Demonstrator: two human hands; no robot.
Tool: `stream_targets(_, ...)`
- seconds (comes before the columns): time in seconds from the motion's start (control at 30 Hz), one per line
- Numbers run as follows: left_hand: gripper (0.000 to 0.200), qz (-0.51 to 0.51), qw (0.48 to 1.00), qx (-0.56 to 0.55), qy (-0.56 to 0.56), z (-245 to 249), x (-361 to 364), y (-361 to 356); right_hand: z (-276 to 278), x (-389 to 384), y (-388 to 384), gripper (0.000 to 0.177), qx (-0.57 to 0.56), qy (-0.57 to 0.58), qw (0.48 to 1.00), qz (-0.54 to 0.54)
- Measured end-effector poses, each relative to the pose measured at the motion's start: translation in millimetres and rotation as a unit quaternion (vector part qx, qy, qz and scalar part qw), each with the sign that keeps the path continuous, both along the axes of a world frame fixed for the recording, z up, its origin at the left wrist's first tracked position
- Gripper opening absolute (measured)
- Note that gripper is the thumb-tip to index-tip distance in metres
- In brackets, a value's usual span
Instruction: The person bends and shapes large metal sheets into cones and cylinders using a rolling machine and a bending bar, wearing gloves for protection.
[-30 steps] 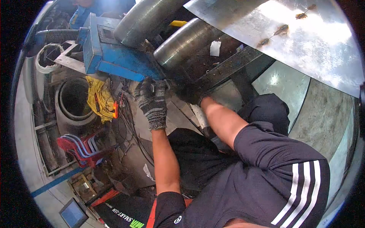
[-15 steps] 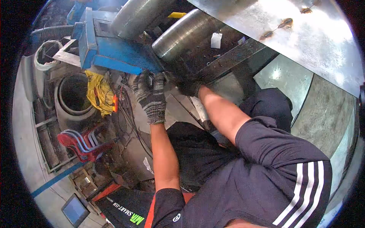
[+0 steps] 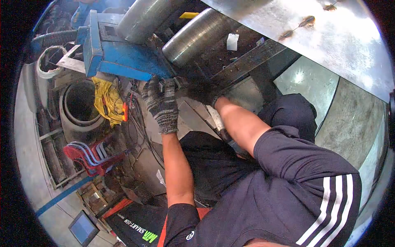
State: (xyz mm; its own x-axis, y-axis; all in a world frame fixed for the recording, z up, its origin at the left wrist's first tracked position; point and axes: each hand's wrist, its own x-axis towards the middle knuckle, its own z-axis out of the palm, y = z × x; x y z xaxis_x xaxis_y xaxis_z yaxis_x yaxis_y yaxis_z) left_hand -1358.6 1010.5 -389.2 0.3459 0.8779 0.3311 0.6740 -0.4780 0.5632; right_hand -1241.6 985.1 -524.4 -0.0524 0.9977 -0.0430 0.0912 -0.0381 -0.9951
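My left hand (image 3: 161, 105), in a grey and black striped knit glove, is at the lower corner of a blue metal box (image 3: 123, 57). Its fingers are bent round something small by the box's edge, too dark to make out. To its right, my right hand (image 3: 209, 95) reaches into the shadow under a steel beam (image 3: 249, 61). That hand wears a dark glove, and its fingers are lost in the dark. Flat metal pieces (image 3: 201, 113) lie below and between the hands.
Shiny metal cylinders (image 3: 197, 37) lie beyond the box. A large steel sheet (image 3: 341, 41) fills the upper right. On the left are a yellow bag (image 3: 108, 101), cables (image 3: 140, 123), a hollow round pipe (image 3: 80, 103) and a red stool (image 3: 88, 158). A black-and-orange machine case (image 3: 135, 222) stands below.
The view has shifted slightly. My left hand stays at the blue box's corner. My right hand has sunk a little deeper into shadow, its glove now harder to see.
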Motion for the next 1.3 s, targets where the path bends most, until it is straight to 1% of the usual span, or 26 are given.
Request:
stream_targets(0.03,0.051,0.004,1.000,0.001,-0.008,-4,-2,2,-4,-3,-3,0.041,0.042,0.013,0.999,-0.007)
stream_targets(0.07,0.051,0.008,1.000,0.005,-0.017,-4,0,3,15,5,-14,0.042,0.133,-0.124,0.979,-0.097)
stream_targets(0.13,0.051,0.010,1.000,-0.001,-0.014,-2,1,4,43,18,-23,0.043,0.219,-0.255,0.924,-0.184)
stream_targets(0.23,0.052,0.016,1.000,-0.003,-0.006,-1,1,1,42,16,-23,0.042,0.262,-0.314,0.879,-0.245)
stream_targets(0.27,0.052,0.020,1.000,0.004,-0.003,1,2,1,28,8,-18,0.042,0.206,-0.167,0.941,-0.209)
stream_targets(0.3,0.052,0.023,1.000,0.004,0.000,2,3,-1,14,0,-13,0.042,0.143,-0.014,0.976,-0.165)
stream_targets(0.33,0.052,0.025,1.000,-0.007,0.005,9,7,-5,18,-1,-8,0.042,0.141,-0.010,0.977,-0.162)
stream_targets(0.37,0.052,0.027,0.999,-0.017,0.010,13,10,-7,23,-1,-2,0.038,0.180,-0.102,0.957,-0.204)
stream_targets(0.43,0.052,0.028,0.999,-0.017,0.024,15,10,-7,31,3,-1,0.035,0.218,-0.193,0.925,-0.244)
stream_targets(0.53,0.052,0.016,0.998,0.012,0.060,6,1,1,61,17,-23,0.035,0.186,-0.176,0.929,-0.267)
stream_targets(0.57,0.053,0.017,0.999,-0.039,0.007,7,4,-1,91,26,-31,0.041,0.118,-0.240,0.945,-0.187)
stream_targets(0.63,0.053,0.025,0.995,-0.089,-0.047,5,2,0,85,25,-24,0.048,0.052,-0.301,0.947,-0.098)
stream_targets(0.67,0.052,0.017,0.997,-0.061,-0.041,-2,-2,3,43,17,-4,0.049,0.057,-0.176,0.982,-0.035)
stream_targets(0.73,0.051,0.010,0.999,-0.031,-0.035,-2,-5,6,-11,-6,7,0.051,0.063,-0.047,0.996,0.029)
stream_targets(0.77,0.051,0.009,0.999,0.008,0.045,2,-5,5,-31,-14,3,0.049,0.146,-0.206,0.963,-0.097)
stream_targets(0.8,0.050,0.007,0.991,0.044,0.126,5,-5,3,-35,-17,-1,0.049,0.188,-0.281,0.929,-0.154)
stream_targets(0.83,0.050,0.008,0.991,0.043,0.126,5,-3,1,-38,-19,-5,0.048,0.220,-0.353,0.883,-0.217)
stream_targets(0.9,0.048,0.033,0.998,-0.049,-0.018,5,2,-2,-15,-8,-10,0.047,0.148,-0.253,0.939,-0.182)
stream_targets(0.97,0.048,0.031,0.997,-0.057,-0.038,2,2,-2,9,3,-12,0.046,0.076,-0.149,0.976,-0.142)
stream_targets(1.03,0.048,0.032,0.996,-0.064,-0.060,0,0,0,11,1,-8,0.045,0.042,-0.098,0.987,-0.118)
stream_targets(1.07,0.047,0.019,0.999,-0.029,-0.030,0,-1,1,-3,-8,0,0.046,0.072,-0.339,0.937,-0.044)
stream_targets(1.1,0.046,0.006,1.000,0.007,0.000,-1,-3,3,-17,-15,8,0.046,0.097,-0.557,0.824,0.031)
stream_targets(1.13,0.046,0.008,1.000,0.009,0.001,4,0,2,-31,-20,10,0.046,0.100,-0.557,0.824,0.032)
stream_targets(1.17,0.047,0.003,1.000,-0.008,-0.001,11,4,-2,-41,-23,8,0.045,0.109,-0.419,0.900,-0.046)
stream_targets(1.2,0.047,0.000,1.000,-0.027,-0.003,16,6,-6,-52,-27,5,0.044,0.113,-0.269,0.949,-0.120)
stream_targets(1.3,0.047,-0.005,0.999,0.014,0.032,3,-3,5,-9,-12,-10,0.042,0.173,-0.259,0.937,-0.156)
